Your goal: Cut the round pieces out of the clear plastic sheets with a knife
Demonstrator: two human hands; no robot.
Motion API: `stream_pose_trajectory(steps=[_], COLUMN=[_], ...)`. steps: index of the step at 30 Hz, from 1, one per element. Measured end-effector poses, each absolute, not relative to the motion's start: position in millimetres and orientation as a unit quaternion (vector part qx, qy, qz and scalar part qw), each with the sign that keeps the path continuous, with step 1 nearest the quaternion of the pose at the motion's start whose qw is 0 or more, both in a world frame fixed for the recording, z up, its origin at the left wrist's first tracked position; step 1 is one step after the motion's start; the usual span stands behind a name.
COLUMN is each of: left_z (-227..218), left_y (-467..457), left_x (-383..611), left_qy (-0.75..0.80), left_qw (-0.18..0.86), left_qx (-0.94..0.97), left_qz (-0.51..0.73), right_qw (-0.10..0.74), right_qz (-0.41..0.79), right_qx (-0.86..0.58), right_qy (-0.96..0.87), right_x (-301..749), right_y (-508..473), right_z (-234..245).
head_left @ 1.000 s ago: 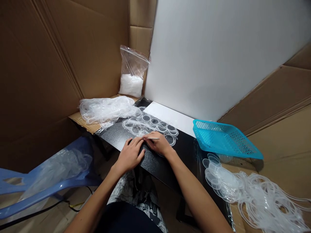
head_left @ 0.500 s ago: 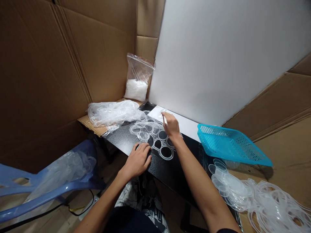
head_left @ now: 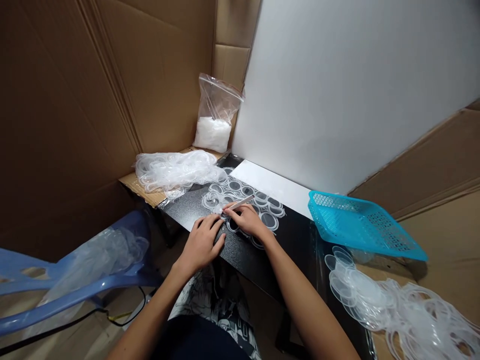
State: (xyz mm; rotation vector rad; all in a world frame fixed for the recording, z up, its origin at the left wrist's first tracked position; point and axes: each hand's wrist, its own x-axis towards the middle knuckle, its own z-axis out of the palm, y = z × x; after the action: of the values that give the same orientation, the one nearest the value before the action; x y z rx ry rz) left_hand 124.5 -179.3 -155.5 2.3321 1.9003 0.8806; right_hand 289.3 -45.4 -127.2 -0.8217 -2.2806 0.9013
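My right hand (head_left: 243, 219) pinches a thin white flat stick (head_left: 242, 202), which slants up to the right from its fingers. Its fingertips are over the near left part of a clear plastic sheet (head_left: 275, 206) full of round cut-outs, lying on the black table (head_left: 180, 212). Close beside it, my left hand (head_left: 202, 240) rests palm down with its fingers spread, the fingertips at the sheet's near left edge. A small whitish patch shows between the two hands' fingertips; I cannot make out what it is.
A white strip (head_left: 273, 181) lies along the back wall. Piled plastic rings (head_left: 176, 172) and a zip bag (head_left: 215, 120) stand at the back left. A blue basket (head_left: 363, 225) is at right, above loose clear discs (head_left: 352, 285) and ring scraps (head_left: 423, 315). A blue chair (head_left: 127, 280) holds plastic.
My right hand has come from the white strip toward me and left, down to the sheet beside my left hand. My left hand has shifted slightly left. The view has tilted a little.
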Motion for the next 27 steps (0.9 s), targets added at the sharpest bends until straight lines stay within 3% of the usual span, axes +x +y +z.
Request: stream_pose_trajectory(steps=[10, 18, 27], left_z=[-157, -155, -156], left_y=[-180, -180, -178], left_x=[127, 128, 128], left_qy=[0.614, 0.617, 0.624], left_qw=[-0.012, -0.018, -0.016], left_qx=[0.742, 0.748, 0.747], left_qz=[0.269, 0.245, 0.230], right_qw=[0.261, 0.239, 0.210], right_qz=[0.345, 0.093, 0.003], right_qx=[-0.290, -0.204, -0.252], right_qy=[-0.854, -0.945, -0.945], right_x=[290, 288, 275], right_y=[-47, -47, -46], right_z=[-127, -140, -141])
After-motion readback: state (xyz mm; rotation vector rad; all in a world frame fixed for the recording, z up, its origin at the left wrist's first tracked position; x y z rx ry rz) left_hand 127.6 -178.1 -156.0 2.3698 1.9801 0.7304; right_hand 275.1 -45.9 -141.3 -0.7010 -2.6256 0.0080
